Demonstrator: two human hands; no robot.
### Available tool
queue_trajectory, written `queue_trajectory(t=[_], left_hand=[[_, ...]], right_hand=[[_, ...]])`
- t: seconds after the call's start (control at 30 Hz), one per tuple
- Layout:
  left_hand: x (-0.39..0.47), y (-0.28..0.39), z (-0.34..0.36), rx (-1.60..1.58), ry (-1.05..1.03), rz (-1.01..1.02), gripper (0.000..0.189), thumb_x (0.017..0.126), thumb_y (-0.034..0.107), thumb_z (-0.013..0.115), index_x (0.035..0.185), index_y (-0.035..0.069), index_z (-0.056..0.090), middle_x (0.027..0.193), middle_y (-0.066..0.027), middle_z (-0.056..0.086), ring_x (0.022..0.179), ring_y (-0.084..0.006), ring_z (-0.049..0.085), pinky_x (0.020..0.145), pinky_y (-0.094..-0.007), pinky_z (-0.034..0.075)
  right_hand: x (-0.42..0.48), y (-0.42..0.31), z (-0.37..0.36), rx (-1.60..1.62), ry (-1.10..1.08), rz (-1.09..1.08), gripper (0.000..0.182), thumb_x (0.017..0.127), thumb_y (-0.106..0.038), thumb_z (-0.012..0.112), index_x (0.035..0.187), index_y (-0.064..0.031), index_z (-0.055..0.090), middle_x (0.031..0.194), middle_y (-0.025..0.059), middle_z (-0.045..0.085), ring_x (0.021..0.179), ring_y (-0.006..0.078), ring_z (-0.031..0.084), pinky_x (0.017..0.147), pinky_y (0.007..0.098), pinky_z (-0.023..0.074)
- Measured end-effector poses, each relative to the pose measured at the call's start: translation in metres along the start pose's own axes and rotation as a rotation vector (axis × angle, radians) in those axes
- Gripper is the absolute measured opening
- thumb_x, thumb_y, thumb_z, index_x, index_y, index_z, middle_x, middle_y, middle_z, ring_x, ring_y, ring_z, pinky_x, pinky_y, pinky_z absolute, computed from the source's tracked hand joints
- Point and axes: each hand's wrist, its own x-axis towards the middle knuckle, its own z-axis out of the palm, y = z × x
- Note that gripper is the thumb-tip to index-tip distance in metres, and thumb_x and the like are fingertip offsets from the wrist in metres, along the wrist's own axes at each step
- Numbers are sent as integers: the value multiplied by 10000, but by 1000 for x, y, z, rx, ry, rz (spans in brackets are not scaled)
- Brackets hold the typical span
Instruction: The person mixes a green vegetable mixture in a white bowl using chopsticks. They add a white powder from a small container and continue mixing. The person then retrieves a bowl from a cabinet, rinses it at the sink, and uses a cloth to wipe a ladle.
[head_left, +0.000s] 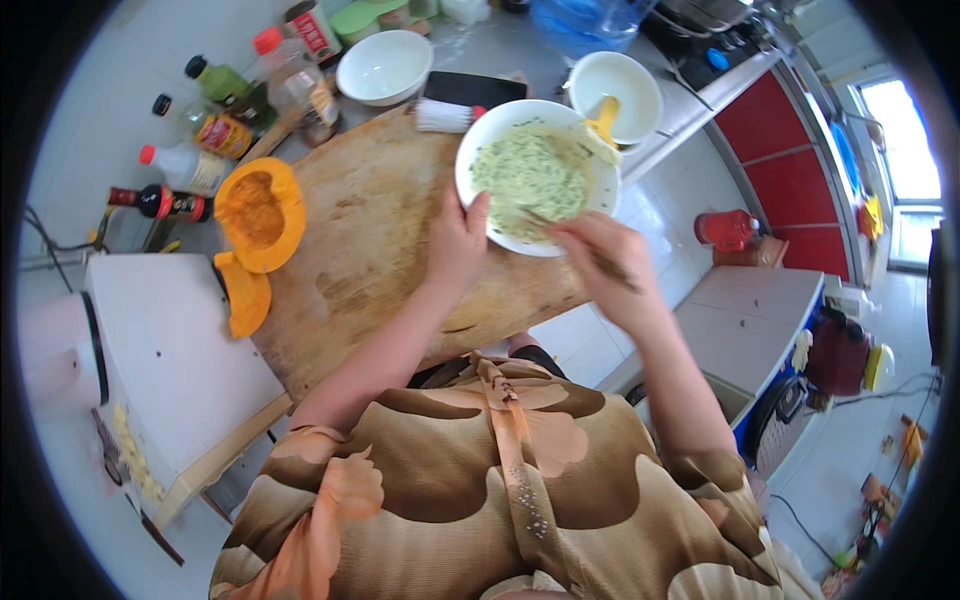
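My left hand (459, 238) grips the near left rim of a white bowl (468, 157), its thumb over the edge. Inside the bowl is a pale green batter (529, 169) flecked with darker green bits. My right hand (611, 266) is closed around chopsticks (536, 217), whose tips dip into the batter near the bowl's front. A yellow-handled tool (606, 120) rests across the bowl's far right rim, its end smeared with batter. Under the bowl lies the far right part of a large worn wooden cutting board (360, 240).
A cut pumpkin half (296, 217) and a pumpkin slice (247, 300) sit at the board's left edge. Several sauce bottles (225, 135) line the left wall. Behind the board stand a white bowl (385, 67), a brush (444, 116) and another white bowl (636, 94).
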Motion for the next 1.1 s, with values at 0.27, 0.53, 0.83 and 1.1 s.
queue_trajectory(t=[0.27,0.53,0.83,1.1], left_hand=[[1,-1,-3,36,39,11,477,990,366,475,1316,18,443,1036,-228,664,948,-403,642,778,-462,498],[3,4,3,-20,32,21,418,993,349,474,1253,21,476,1005,-244,663,924,-422,644,767,-474,498],[7,3,-4,-16,46,50,439,997,319,471,1332,36,453,937,-211,663,840,-382,649,738,-435,503],[-3,-3,-6,36,11,130,404,1008,222,432,1376,56,431,992,-207,656,873,-363,644,746,-413,494]], right_hand=[[1,19,-22,-32,62,163,81,872,-73,656,892,-6,697,790,144,660,665,238,650,602,313,498],[21,28,-30,-177,137,169,88,880,-54,634,927,-9,693,834,151,675,656,264,647,610,323,512],[22,28,-15,-61,164,118,86,896,-56,624,921,4,680,785,127,632,667,242,603,630,303,475],[19,8,24,64,59,-82,97,896,-37,604,942,-13,686,867,155,665,762,262,662,685,348,522]])
